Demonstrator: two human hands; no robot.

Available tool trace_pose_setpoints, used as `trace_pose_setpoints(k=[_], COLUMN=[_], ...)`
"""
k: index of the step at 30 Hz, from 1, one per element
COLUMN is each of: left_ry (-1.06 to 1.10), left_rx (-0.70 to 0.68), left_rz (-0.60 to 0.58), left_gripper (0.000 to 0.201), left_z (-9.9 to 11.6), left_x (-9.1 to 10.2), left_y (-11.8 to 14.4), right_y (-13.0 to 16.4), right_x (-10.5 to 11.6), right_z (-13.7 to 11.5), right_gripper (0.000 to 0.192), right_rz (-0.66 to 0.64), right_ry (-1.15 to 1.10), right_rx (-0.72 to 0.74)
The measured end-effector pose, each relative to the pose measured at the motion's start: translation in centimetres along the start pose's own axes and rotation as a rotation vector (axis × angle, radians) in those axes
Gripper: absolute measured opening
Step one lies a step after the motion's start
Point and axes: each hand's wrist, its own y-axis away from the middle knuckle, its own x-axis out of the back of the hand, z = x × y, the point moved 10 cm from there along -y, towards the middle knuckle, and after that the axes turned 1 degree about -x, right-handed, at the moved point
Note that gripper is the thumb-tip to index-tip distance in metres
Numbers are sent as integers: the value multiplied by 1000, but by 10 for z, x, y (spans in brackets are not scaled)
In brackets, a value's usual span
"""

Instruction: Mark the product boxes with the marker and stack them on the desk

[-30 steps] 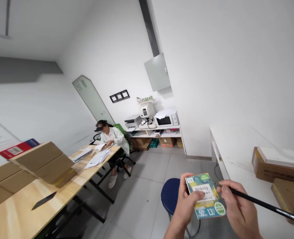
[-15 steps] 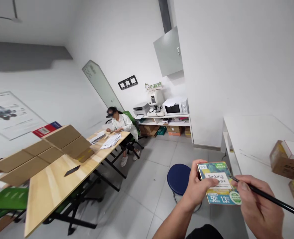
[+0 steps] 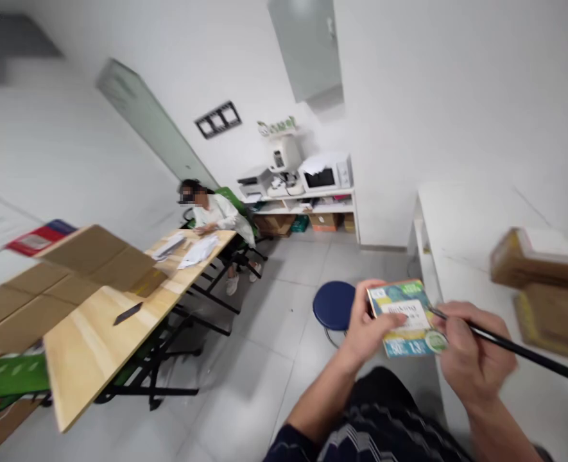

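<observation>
- Brown cardboard (image 3: 86,256) lies flattened on the wooden table (image 3: 91,340) far to my left, a red box (image 3: 38,236) behind it; none of it is near my hands.
- At the far end of that table a seated person (image 3: 211,215) bends over loose papers (image 3: 197,247). Their hands are well apart from mine.
- Between the table and me a blue stool (image 3: 334,305) stands on the grey floor, just beyond my left hand as the camera sees it.
- My left hand (image 3: 368,327) is closed on the card (image 3: 404,314), thumb across its lower face and fingers behind its left edge, holding it tilted with the printed side towards me.
- The card sits between my two hands, in the air above my lap, resting on nothing.
- My right hand (image 3: 471,356) is closed round a thin black stick (image 3: 515,350), pinched near its tip; that tip touches or nearly touches the card's right edge, though blur stops me telling which.
- The stick's long end runs off to the right, over the white counter (image 3: 461,256) and just below the boxes (image 3: 543,282) there.
- Risk, as I judge it: the card is held along one side only, so a firm push from the tip could pivot it out of my thumb and drop it on the floor.
- Second risk: the free end could knock the boxes if my wrist turns.
- The whole view is smeared, so fine aiming at the card looks unreliable just now.
</observation>
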Motion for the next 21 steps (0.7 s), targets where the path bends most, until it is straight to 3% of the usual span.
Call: trace_pose_setpoints(k=[2, 10, 21], left_ry=[-27, -11, -54], left_rx=[-5, 51, 31], left_rz=[-2, -59, -43], left_gripper=[56, 55, 53], left_z=[1, -8, -3], left_x=[0, -8, -3], left_y=[1, 5, 6], right_y=[-3, -1, 0], right_x=[6, 6, -8], right_z=[-12, -22, -27], right_gripper=[9, 11, 16], right_rz=[73, 49, -108], right_ry=[15, 88, 204], right_rx=[80, 125, 191])
